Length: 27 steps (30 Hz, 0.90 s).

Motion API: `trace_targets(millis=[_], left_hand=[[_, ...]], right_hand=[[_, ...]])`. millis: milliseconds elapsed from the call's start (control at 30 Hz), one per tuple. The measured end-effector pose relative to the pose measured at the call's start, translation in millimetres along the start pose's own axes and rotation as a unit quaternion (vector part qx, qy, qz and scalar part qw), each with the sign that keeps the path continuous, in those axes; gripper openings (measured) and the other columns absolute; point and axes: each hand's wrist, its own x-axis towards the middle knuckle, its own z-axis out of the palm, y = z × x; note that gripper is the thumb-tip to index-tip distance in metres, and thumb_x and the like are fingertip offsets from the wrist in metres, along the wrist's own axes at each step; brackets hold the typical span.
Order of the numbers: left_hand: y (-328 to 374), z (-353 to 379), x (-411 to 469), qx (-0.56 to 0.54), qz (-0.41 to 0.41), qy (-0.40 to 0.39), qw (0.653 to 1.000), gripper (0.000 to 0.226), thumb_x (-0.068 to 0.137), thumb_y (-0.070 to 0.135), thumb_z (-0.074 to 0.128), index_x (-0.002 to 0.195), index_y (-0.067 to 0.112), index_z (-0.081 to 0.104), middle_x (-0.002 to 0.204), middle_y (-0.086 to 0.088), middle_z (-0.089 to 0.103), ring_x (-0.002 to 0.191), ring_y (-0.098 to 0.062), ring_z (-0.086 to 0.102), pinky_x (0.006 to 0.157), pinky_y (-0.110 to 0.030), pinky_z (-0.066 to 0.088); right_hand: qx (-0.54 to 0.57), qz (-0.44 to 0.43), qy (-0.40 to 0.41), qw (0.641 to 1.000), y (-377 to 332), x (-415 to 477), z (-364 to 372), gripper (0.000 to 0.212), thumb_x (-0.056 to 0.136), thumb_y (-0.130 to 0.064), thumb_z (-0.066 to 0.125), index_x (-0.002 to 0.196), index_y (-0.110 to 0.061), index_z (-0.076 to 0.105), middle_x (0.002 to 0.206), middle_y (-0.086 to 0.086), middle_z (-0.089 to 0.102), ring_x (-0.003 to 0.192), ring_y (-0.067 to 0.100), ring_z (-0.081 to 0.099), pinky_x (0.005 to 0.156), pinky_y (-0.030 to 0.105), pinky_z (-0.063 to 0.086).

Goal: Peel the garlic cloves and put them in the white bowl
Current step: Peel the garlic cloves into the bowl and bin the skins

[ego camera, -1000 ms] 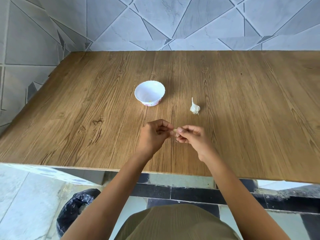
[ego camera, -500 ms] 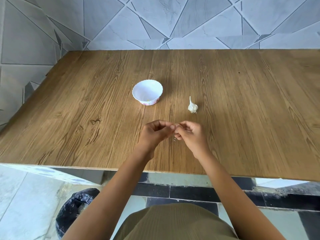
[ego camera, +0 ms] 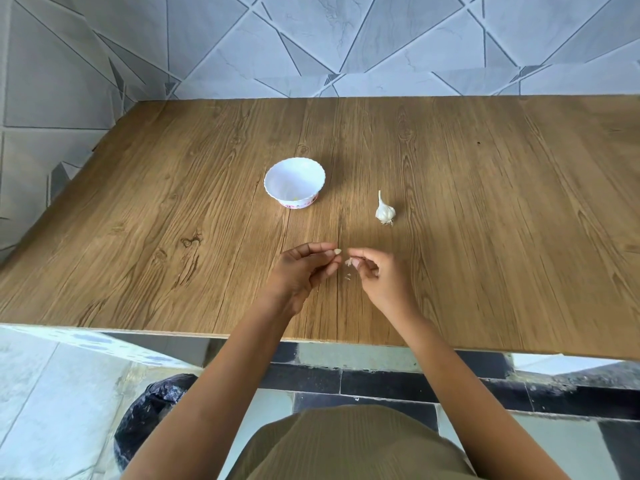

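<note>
My left hand [ego camera: 304,271] pinches a small pale garlic clove [ego camera: 337,251] at its fingertips above the wooden table [ego camera: 485,220]. Just to its right, my right hand [ego camera: 375,273] pinches a scrap of papery garlic skin [ego camera: 350,261]. Tiny skin flakes [ego camera: 348,276] show below the gap between the hands. The white bowl [ego camera: 294,181] stands beyond my left hand, in the middle of the table. A garlic bulb [ego camera: 384,212] with a thin stem lies to the right of the bowl, beyond my right hand.
A black-lined bin [ego camera: 152,407] sits on the floor below the table's near edge, at my left. A tiled wall [ego camera: 311,43] runs behind the table and along its left side.
My hands, joined on the clove before, have drawn slightly apart. The clove stays with my left hand and a piece of skin with my right. Small flakes have appeared below them.
</note>
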Motion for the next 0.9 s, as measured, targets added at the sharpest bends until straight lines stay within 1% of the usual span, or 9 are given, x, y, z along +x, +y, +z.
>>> trace_targets(millis=[67, 267, 333, 400, 500, 633, 767, 833, 900], left_hand=[[0, -1, -1, 0.019, 0.007, 0.004, 1.0, 0.013, 0.088, -0.006, 0.056, 0.089, 0.003, 0.065, 0.072, -0.006, 0.072, 0.065, -0.01, 0.069, 0.063, -0.017, 0.057], [-1, -2, -2, 0.096, 0.031, 0.006, 0.995, 0.005, 0.086, 0.002, 0.063, 0.089, 0.005, 0.067, 0.071, -0.003, 0.072, 0.064, -0.008, 0.067, 0.062, -0.016, 0.055], [-2, -4, -2, 0.122, 0.052, -0.005, 0.991, 0.007, 0.086, 0.004, 0.064, 0.092, 0.004, 0.068, 0.075, -0.004, 0.072, 0.068, -0.009, 0.067, 0.064, -0.017, 0.055], [-2, -4, -3, 0.138, 0.072, -0.022, 0.988, 0.01, 0.085, 0.002, 0.064, 0.094, 0.004, 0.068, 0.079, -0.004, 0.072, 0.073, -0.01, 0.067, 0.069, -0.018, 0.056], [-3, -3, -5, 0.172, 0.096, -0.025, 0.98, 0.012, 0.083, -0.001, 0.065, 0.093, 0.006, 0.068, 0.078, -0.001, 0.071, 0.074, -0.01, 0.066, 0.072, -0.019, 0.055], [-2, 0, -5, 0.192, 0.114, -0.014, 0.975, 0.008, 0.084, 0.001, 0.066, 0.09, 0.006, 0.068, 0.077, -0.003, 0.07, 0.072, -0.009, 0.065, 0.071, -0.019, 0.055], [-2, 0, -5, 0.208, 0.135, -0.011, 0.969, 0.01, 0.085, 0.002, 0.066, 0.094, -0.002, 0.067, 0.083, -0.01, 0.069, 0.078, -0.017, 0.065, 0.077, -0.025, 0.055], [-2, 1, -5, 0.21, 0.139, -0.01, 0.968, 0.011, 0.085, 0.003, 0.065, 0.094, -0.003, 0.066, 0.084, -0.012, 0.069, 0.081, -0.021, 0.064, 0.08, -0.03, 0.055], [-1, 1, -5, 0.21, 0.144, -0.013, 0.967, 0.007, 0.085, 0.004, 0.065, 0.091, 0.0, 0.067, 0.084, -0.012, 0.069, 0.082, -0.021, 0.064, 0.081, -0.032, 0.055]], right_hand=[[-0.001, -0.026, 0.006, 1.0, -3, 1, -1, 0.021, 0.085, -0.005, 0.067, 0.106, -0.008, 0.071, 0.097, 0.001, 0.072, 0.078, 0.009, 0.065, 0.066, 0.007, 0.047], [0.021, -0.086, 0.019, 0.996, -8, 4, -4, 0.016, 0.08, -0.014, 0.073, 0.094, -0.008, 0.073, 0.084, 0.001, 0.072, 0.066, 0.01, 0.066, 0.057, 0.021, 0.053], [0.033, -0.08, 0.018, 0.996, -8, 4, -5, 0.012, 0.081, -0.015, 0.072, 0.091, -0.008, 0.074, 0.077, -0.001, 0.071, 0.061, 0.006, 0.064, 0.054, 0.02, 0.051], [0.079, -0.046, 0.007, 0.996, -9, 4, -7, 0.01, 0.082, -0.012, 0.071, 0.091, -0.008, 0.073, 0.073, -0.004, 0.069, 0.057, 0.001, 0.063, 0.051, 0.016, 0.048], [0.123, -0.027, 0.009, 0.992, -12, 2, -9, 0.01, 0.08, -0.008, 0.073, 0.089, -0.006, 0.073, 0.073, -0.003, 0.07, 0.058, -0.001, 0.063, 0.053, 0.01, 0.045], [0.056, -0.086, 0.063, 0.993, -15, 1, -8, 0.005, 0.079, -0.011, 0.073, 0.082, -0.008, 0.073, 0.074, -0.002, 0.07, 0.06, 0.002, 0.061, 0.055, 0.007, 0.041], [-0.004, -0.147, 0.111, 0.983, -17, 1, -7, 0.005, 0.078, -0.011, 0.073, 0.077, -0.007, 0.07, 0.071, -0.001, 0.068, 0.06, 0.006, 0.06, 0.056, 0.012, 0.046], [-0.011, -0.164, 0.126, 0.978, -18, 0, -7, 0.004, 0.078, -0.008, 0.074, 0.076, -0.007, 0.07, 0.071, -0.001, 0.067, 0.06, 0.008, 0.06, 0.056, 0.015, 0.047], [0.026, -0.153, 0.115, 0.981, -19, -2, -8, 0.004, 0.079, -0.007, 0.073, 0.077, -0.008, 0.07, 0.072, -0.001, 0.068, 0.062, 0.007, 0.062, 0.056, 0.016, 0.049]])
